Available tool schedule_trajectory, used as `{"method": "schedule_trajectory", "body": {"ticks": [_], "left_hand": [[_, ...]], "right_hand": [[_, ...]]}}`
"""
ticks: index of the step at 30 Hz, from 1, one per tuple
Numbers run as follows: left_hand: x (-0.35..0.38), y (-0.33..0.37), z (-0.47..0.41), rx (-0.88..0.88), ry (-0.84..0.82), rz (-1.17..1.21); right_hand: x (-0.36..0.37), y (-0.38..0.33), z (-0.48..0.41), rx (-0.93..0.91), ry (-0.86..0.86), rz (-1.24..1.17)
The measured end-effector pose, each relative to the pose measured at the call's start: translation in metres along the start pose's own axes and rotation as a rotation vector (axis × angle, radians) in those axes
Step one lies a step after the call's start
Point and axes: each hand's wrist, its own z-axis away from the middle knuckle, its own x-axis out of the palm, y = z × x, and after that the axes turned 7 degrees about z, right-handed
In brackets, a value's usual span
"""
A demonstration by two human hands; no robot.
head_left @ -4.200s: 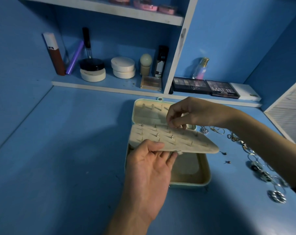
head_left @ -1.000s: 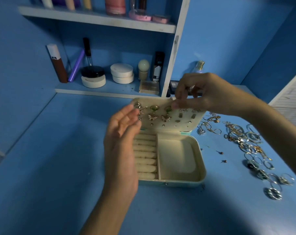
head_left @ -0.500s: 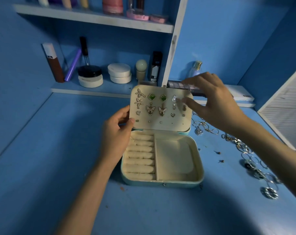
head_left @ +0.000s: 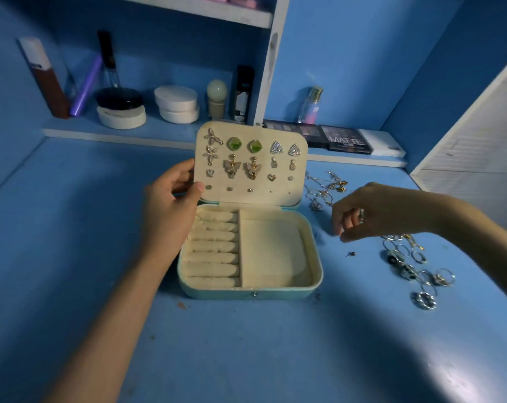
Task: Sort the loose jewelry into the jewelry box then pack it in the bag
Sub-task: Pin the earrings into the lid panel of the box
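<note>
Hands: the left hand (head_left: pixel 171 205) grips the left edge of the upright earring panel (head_left: pixel 278 196), with the thumb on its front face. The right hand (head_left: pixel 374 212) hovers over the surface (head_left: pixel 246 344) just right of the box, fingers curled downward with the thumb and forefinger tips close together. Something small and shiny shows among the fingers; I cannot tell if it is held or worn.
Jewelry box (head_left: pixel 246 293): it sits open on the surface between the two hands, clasp side toward the camera.
Earring panel: it stands upright at the rear of the box and carries rows of earrings (head_left: pixel 234 144), among them green, triangular and butterfly pairs.
Box interior: ring rolls (head_left: pixel 214 248) fill the left part. The plain compartment (head_left: pixel 271 251) is on the right.
Loose jewelry: rings (head_left: pixel 422 299) lie scattered right of the box, and chains (head_left: pixel 325 190) lie beside the panel's right edge. One small stud (head_left: pixel 351 253) lies below the right hand.
Shelf (head_left: pixel 115 133): it runs behind the box and holds cosmetic jars and tubes. An eyeshadow palette (head_left: pixel 345 139) lies on its right part.
</note>
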Motion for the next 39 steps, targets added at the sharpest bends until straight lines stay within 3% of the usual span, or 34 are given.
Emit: {"method": "schedule_trajectory", "body": {"ticks": [4,12,17,19,27,39], "left_hand": [[0.000,-0.001,-0.002,-0.002,0.000,-0.009],[-0.001,-0.001,-0.001,-0.014,-0.004,-0.003],[-0.001,0.000,-0.001,-0.028,-0.007,0.006],[0.000,0.001,0.000,-0.019,0.005,0.011],[-0.002,-0.003,-0.001,-0.029,0.009,0.028],[-0.002,-0.003,0.000,-0.036,-0.001,0.043]], "right_hand": [[0.007,0.015,-0.003,0.053,-0.162,-0.130],[0.016,0.016,-0.002,0.035,-0.156,0.105],[0.013,0.012,-0.004,0.074,-0.132,0.029],[0.008,0.004,-0.002,0.046,-0.060,0.031],[-0.003,-0.046,-0.011,-0.041,0.550,-0.211],[0.011,-0.065,-0.041,0.058,0.652,-0.097]]}}
